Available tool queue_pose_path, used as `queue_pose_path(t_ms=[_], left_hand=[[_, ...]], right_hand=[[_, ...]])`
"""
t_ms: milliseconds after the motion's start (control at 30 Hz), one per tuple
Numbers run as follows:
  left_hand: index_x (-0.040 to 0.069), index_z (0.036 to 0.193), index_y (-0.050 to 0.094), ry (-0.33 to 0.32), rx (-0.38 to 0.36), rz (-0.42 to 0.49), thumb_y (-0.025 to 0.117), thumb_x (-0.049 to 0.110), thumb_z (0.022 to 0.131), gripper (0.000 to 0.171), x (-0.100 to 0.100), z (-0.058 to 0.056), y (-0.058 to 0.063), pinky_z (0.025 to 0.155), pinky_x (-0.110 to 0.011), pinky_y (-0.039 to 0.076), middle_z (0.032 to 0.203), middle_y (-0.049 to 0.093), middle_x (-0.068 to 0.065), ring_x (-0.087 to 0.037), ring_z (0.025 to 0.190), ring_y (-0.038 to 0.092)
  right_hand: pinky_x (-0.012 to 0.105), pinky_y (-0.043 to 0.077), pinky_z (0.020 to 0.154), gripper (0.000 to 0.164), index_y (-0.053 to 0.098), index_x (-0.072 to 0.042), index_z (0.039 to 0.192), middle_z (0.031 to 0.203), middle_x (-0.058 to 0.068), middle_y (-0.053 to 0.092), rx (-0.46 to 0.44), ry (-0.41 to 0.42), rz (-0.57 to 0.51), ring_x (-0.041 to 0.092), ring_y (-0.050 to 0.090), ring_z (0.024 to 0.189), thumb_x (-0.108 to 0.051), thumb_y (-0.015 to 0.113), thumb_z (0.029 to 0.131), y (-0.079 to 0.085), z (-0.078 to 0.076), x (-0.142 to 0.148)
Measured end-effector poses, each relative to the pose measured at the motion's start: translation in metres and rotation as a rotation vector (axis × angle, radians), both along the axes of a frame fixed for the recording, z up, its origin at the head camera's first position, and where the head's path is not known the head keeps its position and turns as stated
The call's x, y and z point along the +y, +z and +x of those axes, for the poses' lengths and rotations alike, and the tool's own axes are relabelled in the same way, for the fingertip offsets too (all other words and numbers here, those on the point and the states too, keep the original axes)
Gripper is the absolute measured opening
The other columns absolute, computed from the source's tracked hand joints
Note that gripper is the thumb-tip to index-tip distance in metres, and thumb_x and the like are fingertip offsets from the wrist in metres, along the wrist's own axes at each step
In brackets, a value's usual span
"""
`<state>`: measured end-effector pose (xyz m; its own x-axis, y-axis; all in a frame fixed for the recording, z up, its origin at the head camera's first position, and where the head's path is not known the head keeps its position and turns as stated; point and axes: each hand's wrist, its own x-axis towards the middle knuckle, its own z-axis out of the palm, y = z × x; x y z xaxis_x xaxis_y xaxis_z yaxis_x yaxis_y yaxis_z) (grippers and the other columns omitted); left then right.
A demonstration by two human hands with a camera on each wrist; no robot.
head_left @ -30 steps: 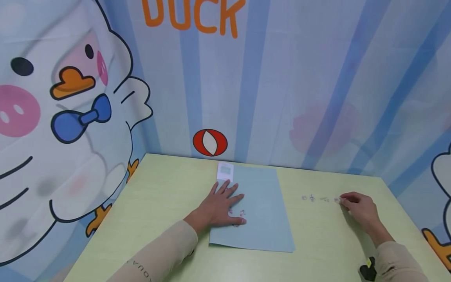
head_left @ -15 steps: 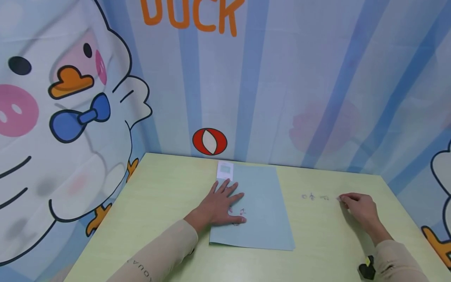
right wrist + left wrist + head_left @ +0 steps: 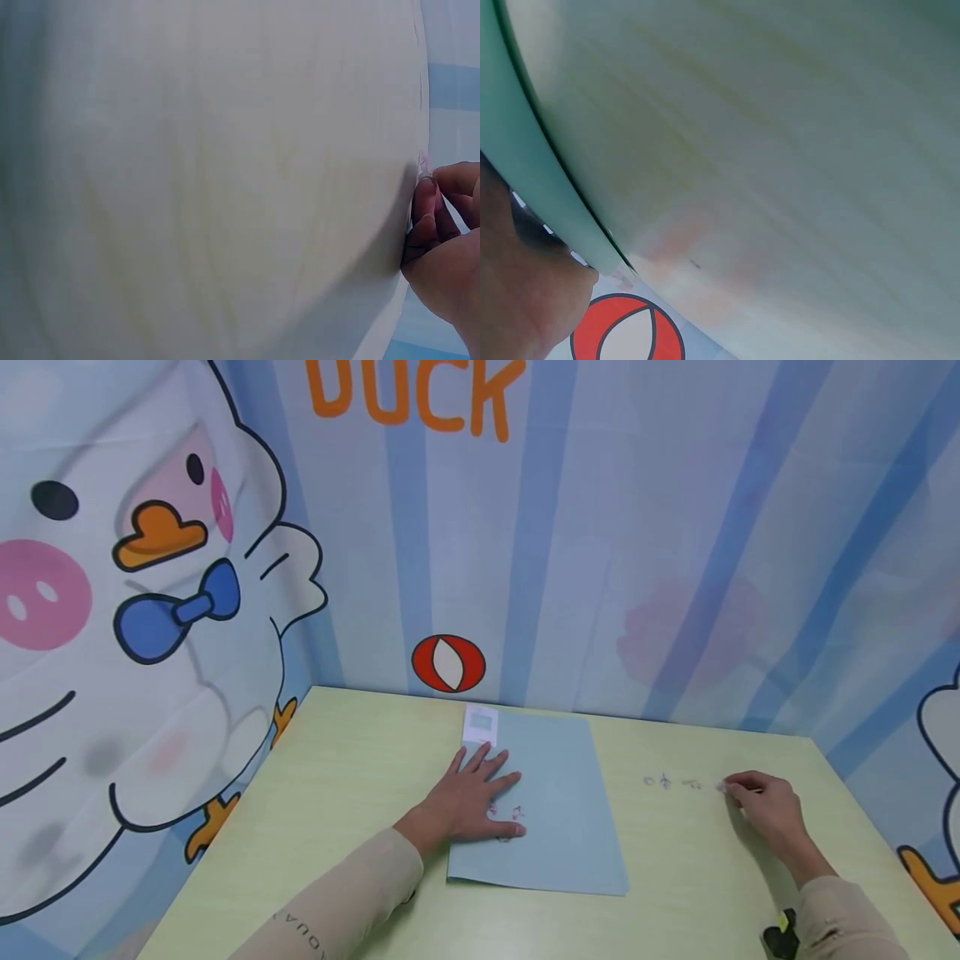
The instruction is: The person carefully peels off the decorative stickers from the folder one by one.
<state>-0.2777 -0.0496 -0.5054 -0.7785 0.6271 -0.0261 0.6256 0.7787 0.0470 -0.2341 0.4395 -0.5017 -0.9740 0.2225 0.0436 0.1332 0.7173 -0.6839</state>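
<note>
My left hand lies with spread fingers on a light blue sheet at the table's middle. Small reddish figures show on the sheet by the thumb. To the right, my right hand pinches a small clear piece with a pinkish print between thumb and fingertips, low over the table. The right wrist view shows this clear piece at the fingertips. Left of that hand, several small printed clear pieces lie in a row. The left wrist view catches only part of my left hand.
A pinkish-white card sits at the sheet's far left corner. A small black object with a yellow patch lies beside the right sleeve. The pale yellow table ends at a printed duck backdrop.
The rightmost printed piece, partly visible beside my right fingertips a second ago, now shows only as a small bit at the pinch. My left hand stays in place on the sheet.
</note>
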Motion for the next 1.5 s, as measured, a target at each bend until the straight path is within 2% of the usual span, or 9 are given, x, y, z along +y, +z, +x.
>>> queue_pose_path(t_ms=[133, 367, 600, 767, 967, 1100, 1300, 1500], left_hand=[[0.034, 0.167, 0.036, 0.001, 0.001, -0.004, 0.044, 0.087, 0.090, 0.094, 0.001, 0.000, 0.000, 0.129, -0.061, 0.007, 0.177, 0.021, -0.003, -0.035, 0.163, 0.008], [0.033, 0.167, 0.036, 0.007, -0.004, -0.006, 0.045, 0.087, 0.090, 0.094, 0.001, 0.000, 0.001, 0.129, -0.061, 0.007, 0.177, 0.020, -0.003, -0.035, 0.164, 0.008], [0.034, 0.167, 0.037, 0.006, -0.001, -0.003, 0.044, 0.088, 0.090, 0.094, 0.001, -0.001, -0.002, 0.129, -0.061, 0.007, 0.177, 0.020, -0.002, -0.034, 0.164, 0.008], [0.034, 0.167, 0.036, 0.004, 0.000, -0.007, 0.043, 0.088, 0.090, 0.094, 0.000, -0.001, -0.002, 0.129, -0.061, 0.007, 0.177, 0.020, -0.002, -0.034, 0.164, 0.007], [0.034, 0.167, 0.036, 0.003, 0.006, -0.010, 0.043, 0.088, 0.090, 0.094, 0.000, -0.001, -0.001, 0.129, -0.061, 0.007, 0.177, 0.020, -0.002, -0.034, 0.164, 0.007], [0.034, 0.167, 0.036, 0.002, 0.002, -0.010, 0.042, 0.088, 0.090, 0.093, 0.000, 0.000, 0.001, 0.129, -0.061, 0.007, 0.177, 0.020, -0.003, -0.035, 0.164, 0.008], [0.032, 0.167, 0.037, -0.007, 0.005, 0.000, 0.044, 0.086, 0.092, 0.093, -0.001, 0.001, 0.003, 0.129, -0.062, 0.009, 0.177, 0.021, -0.004, -0.036, 0.163, 0.010], [0.032, 0.167, 0.037, -0.008, 0.009, 0.012, 0.044, 0.085, 0.092, 0.092, 0.000, 0.000, 0.002, 0.129, -0.061, 0.009, 0.177, 0.020, -0.004, -0.035, 0.163, 0.009]], right_hand=[[0.030, 0.049, 0.064, 0.042, 0.068, 0.008, 0.128, 0.106, 0.019, 0.071, 0.000, -0.009, -0.007, 0.019, 0.062, 0.084, -0.029, 0.057, 0.111, -0.001, 0.000, 0.001], [0.029, 0.053, 0.067, 0.046, 0.068, 0.008, 0.132, 0.114, 0.022, 0.072, -0.021, -0.018, -0.030, 0.014, 0.064, 0.088, -0.030, 0.050, 0.112, -0.002, -0.003, 0.003], [0.030, 0.049, 0.066, 0.047, 0.065, 0.009, 0.136, 0.114, 0.024, 0.071, -0.034, 0.019, -0.020, 0.017, 0.062, 0.086, -0.027, 0.046, 0.113, -0.003, -0.004, 0.005], [0.030, 0.048, 0.063, 0.048, 0.063, 0.010, 0.138, 0.108, 0.021, 0.072, -0.033, 0.013, -0.006, 0.018, 0.061, 0.082, -0.028, 0.049, 0.113, -0.002, -0.004, 0.004], [0.028, 0.053, 0.065, 0.052, 0.065, 0.010, 0.136, 0.115, 0.025, 0.067, -0.003, -0.014, -0.023, 0.011, 0.065, 0.086, -0.035, 0.055, 0.111, -0.002, -0.002, 0.000], [0.029, 0.053, 0.063, 0.053, 0.065, 0.009, 0.135, 0.114, 0.025, 0.067, 0.018, -0.020, -0.018, 0.014, 0.067, 0.085, -0.036, 0.056, 0.110, -0.001, -0.003, -0.004], [0.030, 0.053, 0.060, 0.053, 0.065, 0.009, 0.135, 0.109, 0.024, 0.071, 0.059, 0.034, -0.010, 0.017, 0.068, 0.081, -0.038, 0.055, 0.111, 0.001, -0.005, -0.019], [0.028, 0.052, 0.063, 0.050, 0.068, 0.004, 0.134, 0.119, 0.023, 0.068, 0.113, 0.094, 0.012, 0.019, 0.064, 0.087, -0.038, 0.057, 0.110, 0.002, -0.009, -0.043]])
